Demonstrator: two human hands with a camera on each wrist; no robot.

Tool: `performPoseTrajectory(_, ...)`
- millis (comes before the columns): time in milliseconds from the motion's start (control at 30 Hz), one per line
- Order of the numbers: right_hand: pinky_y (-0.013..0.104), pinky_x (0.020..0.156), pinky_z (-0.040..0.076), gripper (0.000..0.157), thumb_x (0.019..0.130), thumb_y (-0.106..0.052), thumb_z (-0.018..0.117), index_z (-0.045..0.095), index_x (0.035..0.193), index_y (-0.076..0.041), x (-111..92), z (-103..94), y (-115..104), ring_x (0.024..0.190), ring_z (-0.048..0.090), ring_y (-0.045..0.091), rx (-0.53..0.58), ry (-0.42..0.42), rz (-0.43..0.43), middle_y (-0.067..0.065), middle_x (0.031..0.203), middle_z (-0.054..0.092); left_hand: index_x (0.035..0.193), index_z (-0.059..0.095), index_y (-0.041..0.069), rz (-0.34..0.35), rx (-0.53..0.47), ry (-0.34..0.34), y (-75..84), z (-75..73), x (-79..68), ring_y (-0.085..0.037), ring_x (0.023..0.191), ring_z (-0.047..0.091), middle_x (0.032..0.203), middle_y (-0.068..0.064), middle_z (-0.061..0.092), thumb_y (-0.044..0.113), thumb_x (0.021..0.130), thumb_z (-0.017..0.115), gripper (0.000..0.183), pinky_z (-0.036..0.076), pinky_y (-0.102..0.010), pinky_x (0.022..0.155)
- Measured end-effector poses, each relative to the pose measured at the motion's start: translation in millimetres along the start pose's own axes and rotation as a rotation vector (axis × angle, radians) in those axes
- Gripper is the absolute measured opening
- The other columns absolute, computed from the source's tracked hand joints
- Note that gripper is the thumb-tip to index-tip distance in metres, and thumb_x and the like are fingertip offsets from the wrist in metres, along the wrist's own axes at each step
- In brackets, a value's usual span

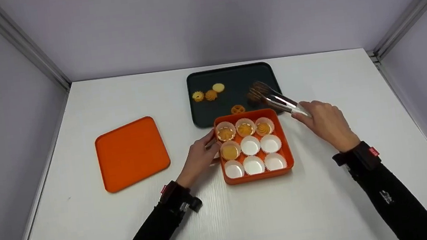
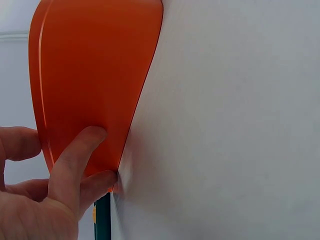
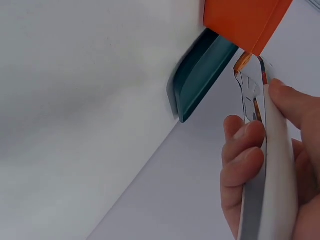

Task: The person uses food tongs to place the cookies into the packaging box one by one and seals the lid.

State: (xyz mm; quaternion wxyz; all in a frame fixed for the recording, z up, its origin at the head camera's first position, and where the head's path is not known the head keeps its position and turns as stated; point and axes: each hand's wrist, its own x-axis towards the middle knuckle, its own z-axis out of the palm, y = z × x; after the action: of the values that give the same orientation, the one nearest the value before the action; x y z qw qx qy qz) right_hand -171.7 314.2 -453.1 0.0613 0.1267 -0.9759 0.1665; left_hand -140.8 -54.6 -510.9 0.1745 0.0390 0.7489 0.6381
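Observation:
My right hand (image 1: 326, 124) grips metal tongs (image 1: 284, 103) with pale handles. Their tips are among dark brown cookies (image 1: 254, 94) on the dark green tray (image 1: 232, 75); whether they pinch one I cannot tell. In the right wrist view, an orange-brown piece (image 3: 243, 61) shows at the tips of the tongs, partly behind the box. My left hand (image 1: 199, 156) rests its fingers against the left outer wall of the orange box (image 1: 259, 176). Inside are white paper cups (image 1: 253, 164). Swirled cookies (image 1: 245, 129) fill the back row's cups, and a flat round cookie (image 1: 230, 152) lies in the middle-left cup.
An orange lid (image 1: 132, 154) lies flat at the left on the white table (image 1: 88, 229). A pretzel-shaped cookie (image 1: 238, 109) sits at the tray's front, just behind the box. Further back on the tray are a pale round cookie (image 1: 218, 87) and two swirled ones (image 1: 211, 95).

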Motion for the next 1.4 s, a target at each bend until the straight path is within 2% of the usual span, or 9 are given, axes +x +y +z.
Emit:
performPoseTrajectory(100, 0.039, 0.056, 0.049, 0.043, 0.098, -0.033, 0.074, 0.072, 0.124, 0.002, -4.8, -3.2, -1.5, 0.064, 0.054, 0.028, -0.008, 0.008, -0.012, 0.017, 0.084, 0.070, 0.162, 0.034, 0.008, -0.008, -0.010, -0.003, 0.3, -0.1, -0.2, -0.031, 0.130, 0.060, 0.155, -0.017, 0.050, 0.019, 0.106, 0.056, 0.061, 0.063, -0.037, 0.083)
performPoseTrajectory(300, 0.043, 0.056, 0.055, 0.045, 0.097, -0.031, 0.075, 0.071, 0.124, 0.004, -15.7, -9.0, -5.1, 0.064, 0.057, 0.028, -0.013, 0.030, -0.032, 0.020, 0.089, 0.072, 0.162, 0.034, 0.009, -0.020, -0.018, 0.001, 0.8, -0.4, -0.9, -0.031, 0.128, 0.061, 0.156, -0.017, 0.048, 0.019, 0.106, 0.056, 0.061, 0.063, -0.037, 0.083)
performPoseTrajectory(533, 0.037, 0.053, 0.053, 0.045, 0.096, -0.032, 0.076, 0.071, 0.122, 0.004, -28.4, -15.0, -11.5, 0.061, 0.054, 0.025, -0.022, 0.048, -0.063, 0.018, 0.085, 0.071, 0.162, 0.034, 0.009, -0.030, -0.006, 0.006, 1.3, -0.4, -1.9, -0.032, 0.130, 0.060, 0.155, -0.017, 0.049, 0.021, 0.106, 0.056, 0.061, 0.063, -0.039, 0.083)
performPoseTrajectory(700, 0.039, 0.053, 0.053, 0.044, 0.094, -0.029, 0.079, 0.071, 0.121, 0.004, -37.0, -15.3, -13.8, 0.062, 0.056, 0.025, -0.014, 0.070, -0.097, 0.017, 0.086, 0.071, 0.162, 0.034, 0.009, -0.012, -0.015, 0.000, 0.3, -0.9, -1.8, -0.031, 0.128, 0.061, 0.155, -0.016, 0.050, 0.020, 0.106, 0.056, 0.061, 0.063, -0.039, 0.083)
performPoseTrajectory(900, 0.039, 0.056, 0.056, 0.043, 0.093, -0.028, 0.079, 0.072, 0.122, 0.004, -45.4, -13.9, -14.4, 0.066, 0.059, 0.025, 0.007, 0.045, -0.110, 0.018, 0.093, 0.073, 0.162, 0.033, 0.008, 0.004, -0.026, -0.003, 0.7, -0.8, -2.5, -0.031, 0.127, 0.063, 0.154, -0.017, 0.050, 0.020, 0.106, 0.055, 0.061, 0.063, -0.039, 0.082)
performPoseTrajectory(1133, 0.047, 0.066, 0.062, 0.048, 0.094, -0.032, 0.078, 0.072, 0.125, 0.003, -57.9, -13.9, -15.1, 0.075, 0.066, 0.029, 0.035, 0.011, -0.095, 0.021, 0.105, 0.075, 0.162, 0.034, 0.008, -0.003, -0.010, 0.001, 1.7, 0.0, -2.1, -0.031, 0.126, 0.062, 0.155, -0.017, 0.049, 0.020, 0.106, 0.055, 0.061, 0.063, -0.038, 0.081)
performPoseTrajectory(1400, 0.035, 0.057, 0.054, 0.046, 0.091, -0.030, 0.081, 0.073, 0.125, 0.001, -71.2, -15.9, -14.9, 0.067, 0.061, 0.020, 0.009, 0.006, -0.151, 0.014, 0.095, 0.074, 0.161, 0.035, 0.009, 0.002, 0.013, 0.005, 2.6, -0.1, -1.3, -0.030, 0.128, 0.061, 0.154, -0.017, 0.050, 0.020, 0.106, 0.056, 0.060, 0.063, -0.037, 0.082)
